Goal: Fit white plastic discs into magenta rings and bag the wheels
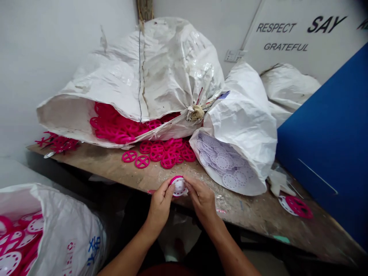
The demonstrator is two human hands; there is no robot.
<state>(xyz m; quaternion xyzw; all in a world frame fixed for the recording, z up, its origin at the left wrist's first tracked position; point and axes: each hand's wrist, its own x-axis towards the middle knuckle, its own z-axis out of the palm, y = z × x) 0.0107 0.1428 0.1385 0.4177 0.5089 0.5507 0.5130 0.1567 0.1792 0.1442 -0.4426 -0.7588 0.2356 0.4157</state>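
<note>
Between my hands, at the table's front edge, is a small plastic wheel [179, 187] with a white slotted disc face and a pink rim. My left hand [161, 203] pinches its left side, thumb on the white face. Its right side is gripped by my right hand [201, 197], fingers curled and partly hidden. Beyond them a heap of pink spoked rings [166, 151] lies on the table. More pink rings [120, 128] show inside the large open sack. White slotted discs [222, 161] fill the mouth of the sack at right.
The large white sack [172, 65] leans against the wall; a smaller white sack [244, 111] stands beside it. A blue panel [324, 149] borders the right. A pink ring [299, 207] lies near it on the wooden table [100, 161]. At lower left, a bag [69, 226] holds pink-and-white wheels.
</note>
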